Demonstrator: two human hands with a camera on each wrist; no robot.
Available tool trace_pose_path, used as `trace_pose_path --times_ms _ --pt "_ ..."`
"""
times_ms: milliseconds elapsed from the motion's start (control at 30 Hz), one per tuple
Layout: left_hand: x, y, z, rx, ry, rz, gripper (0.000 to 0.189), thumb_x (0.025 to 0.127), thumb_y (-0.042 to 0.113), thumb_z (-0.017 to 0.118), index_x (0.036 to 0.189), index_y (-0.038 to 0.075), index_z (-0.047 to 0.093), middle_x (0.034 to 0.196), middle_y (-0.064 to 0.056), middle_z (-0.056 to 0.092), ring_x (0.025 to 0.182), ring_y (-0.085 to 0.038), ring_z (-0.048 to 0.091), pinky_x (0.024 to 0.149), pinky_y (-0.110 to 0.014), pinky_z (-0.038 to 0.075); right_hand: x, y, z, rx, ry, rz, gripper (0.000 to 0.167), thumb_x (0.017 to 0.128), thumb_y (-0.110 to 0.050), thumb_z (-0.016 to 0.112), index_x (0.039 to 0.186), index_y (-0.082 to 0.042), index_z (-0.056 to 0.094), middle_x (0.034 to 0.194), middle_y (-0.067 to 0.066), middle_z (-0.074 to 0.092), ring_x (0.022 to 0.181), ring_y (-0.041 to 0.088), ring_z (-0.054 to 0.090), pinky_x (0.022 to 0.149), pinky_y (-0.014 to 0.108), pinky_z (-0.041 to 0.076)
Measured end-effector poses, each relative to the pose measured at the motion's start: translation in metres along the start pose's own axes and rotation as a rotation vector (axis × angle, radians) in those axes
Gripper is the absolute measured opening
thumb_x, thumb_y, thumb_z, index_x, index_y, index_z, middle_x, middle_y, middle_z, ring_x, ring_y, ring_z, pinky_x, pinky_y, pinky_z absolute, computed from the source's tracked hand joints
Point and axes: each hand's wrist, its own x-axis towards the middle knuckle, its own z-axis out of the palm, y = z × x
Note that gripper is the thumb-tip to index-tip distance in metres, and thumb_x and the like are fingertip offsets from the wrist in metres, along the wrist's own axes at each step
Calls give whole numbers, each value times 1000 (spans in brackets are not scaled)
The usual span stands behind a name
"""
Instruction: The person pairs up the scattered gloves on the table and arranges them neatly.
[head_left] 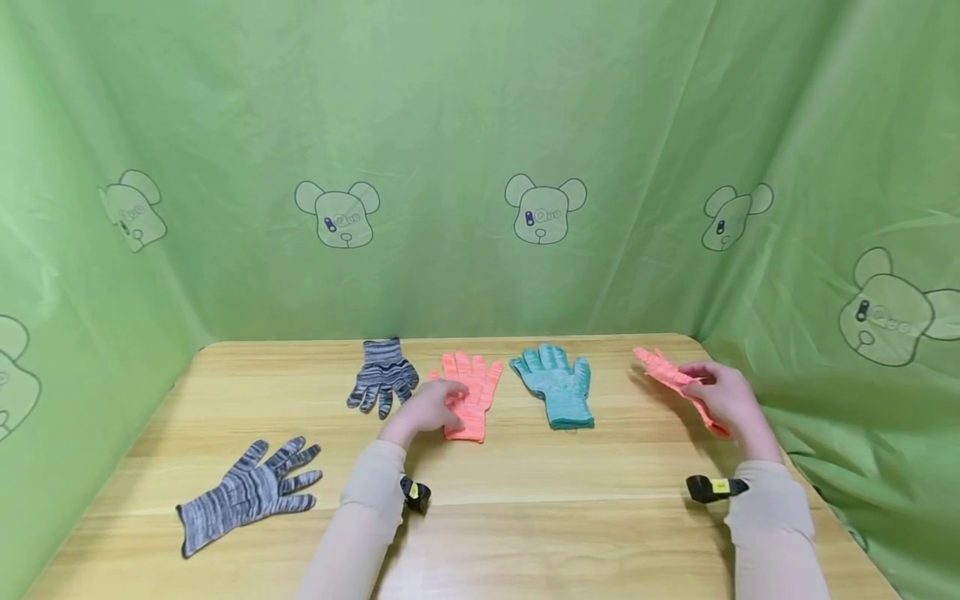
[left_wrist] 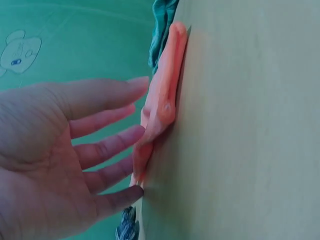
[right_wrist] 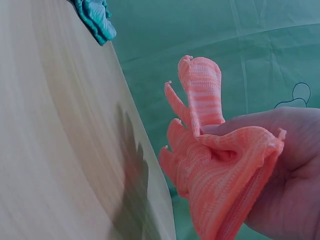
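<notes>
Toward the back middle of the table lies a flat orange knit glove (head_left: 472, 396), fingers pointing away. My left hand (head_left: 431, 406) is over its left side; in the left wrist view the hand's fingers are spread and nearly straight, with fingertips (left_wrist: 135, 132) right at the glove. On the right, my right hand (head_left: 720, 396) pinches a second orange glove (right_wrist: 210, 170) between thumb and fingers. This glove is raised off the table, its cuff sagging toward the camera, and a shadow falls on the wood below it. Part of the right hand is hidden behind the glove.
A teal glove (head_left: 558, 387) lies between the two orange ones. One grey striped glove (head_left: 382, 379) is at the back left, another (head_left: 251, 492) nearer the front left. Green cloth (head_left: 480, 283) hangs behind the wooden table (head_left: 525, 533) and at both sides.
</notes>
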Motion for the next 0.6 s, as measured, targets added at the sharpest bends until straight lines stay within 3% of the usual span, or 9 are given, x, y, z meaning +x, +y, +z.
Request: trace_pose_path --times_ms 200,400,600 --pt "-1 -5 -6 -51 35 -1 62 77 6 77 135 4 56 133 -15 61 121 -32 57 107 -46 45 0 -4 -2 -25 24 -30 40 91 -13 62 128 3 57 120 29 60 87 15 55 64 19 46" --pt "-2 -8 -9 -37 44 -11 61 77 6 77 134 5 57 129 -14 62 116 -31 59 103 -45 47 -1 -7 -3 -36 29 -23 40 91 -15 61 129 0 57 120 27 61 92 20 55 66 20 45" --pt "-4 -10 -8 -46 11 -11 61 77 7 77 134 3 56 135 -13 60 125 -32 55 109 -46 42 -3 -13 -3 -28 32 -19 39 93 -15 60 129 0 57 119 27 60 94 25 54 66 20 45"
